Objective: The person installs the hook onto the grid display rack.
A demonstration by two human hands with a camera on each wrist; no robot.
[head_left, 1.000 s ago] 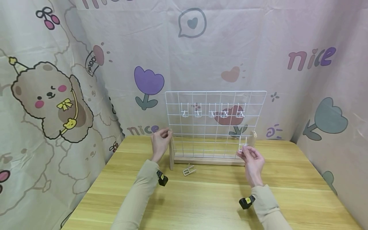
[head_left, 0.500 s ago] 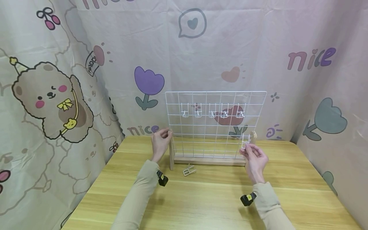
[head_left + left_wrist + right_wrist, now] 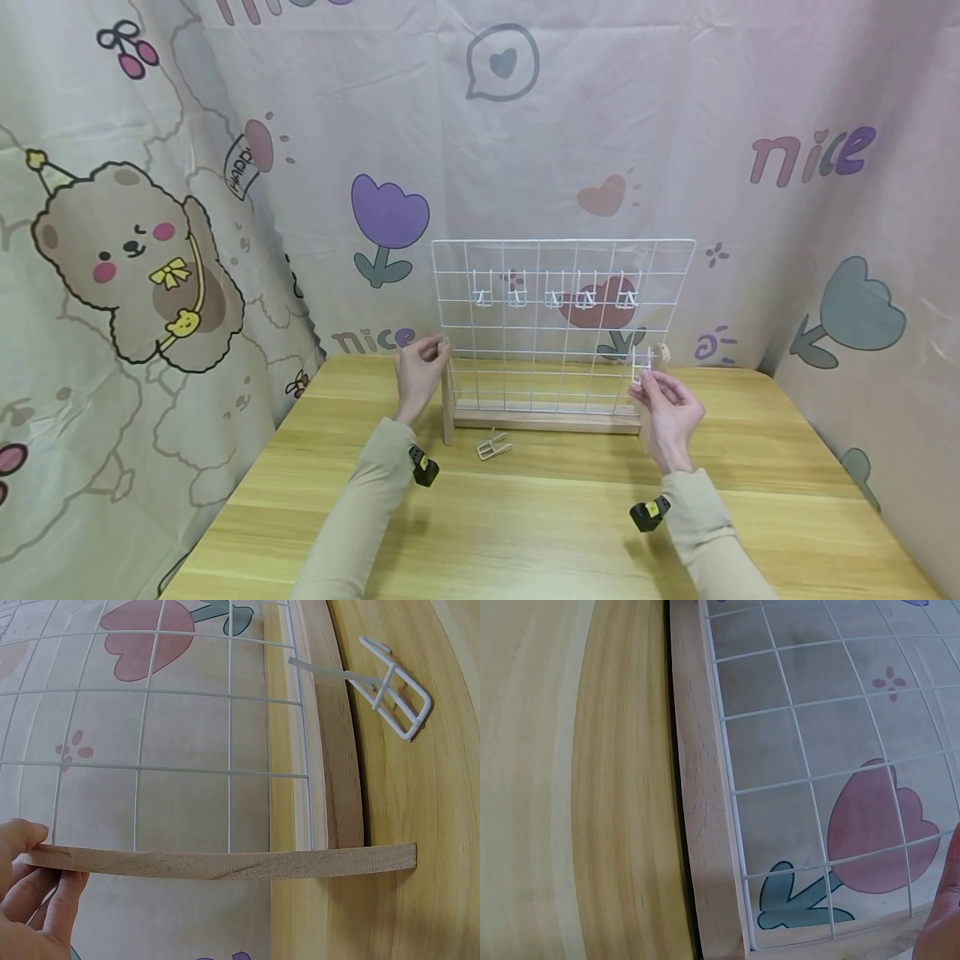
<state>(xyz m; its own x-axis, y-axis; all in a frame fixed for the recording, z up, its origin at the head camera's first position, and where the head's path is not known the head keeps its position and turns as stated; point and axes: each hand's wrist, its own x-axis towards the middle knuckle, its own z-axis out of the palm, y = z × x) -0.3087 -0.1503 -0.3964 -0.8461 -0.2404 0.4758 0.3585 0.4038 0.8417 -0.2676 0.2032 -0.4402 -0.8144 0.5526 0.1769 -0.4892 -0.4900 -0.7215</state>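
Observation:
My left hand (image 3: pixel 417 375) grips the top of the left wooden post (image 3: pixel 448 404) of a stand. In the left wrist view its thumb and fingers (image 3: pixel 66 904) clasp that post from both sides. A white wire grid panel (image 3: pixel 562 240) stands upright in this stand. Near the grid's lower right my right hand (image 3: pixel 671 417) pinches a white wire hook (image 3: pixel 634 367), prongs upward. Whether it touches the grid I cannot tell. Only an edge of that hand (image 3: pixel 941 915) shows in the right wrist view, with the hook out of sight. Several similar hooks (image 3: pixel 482 298) hang in a row higher up.
Another wire hook (image 3: pixel 492 448) lies on the wooden table (image 3: pixel 540 533), in front of the stand's wooden base bar (image 3: pixel 547 419). Behind the table hangs a printed curtain (image 3: pixel 525 150). The right post (image 3: pixel 663 353) is partly covered by my right hand.
My right hand has shifted to the right and slightly up, carrying the pinched hook towards the right post. The left hand stays where it was on the left post.

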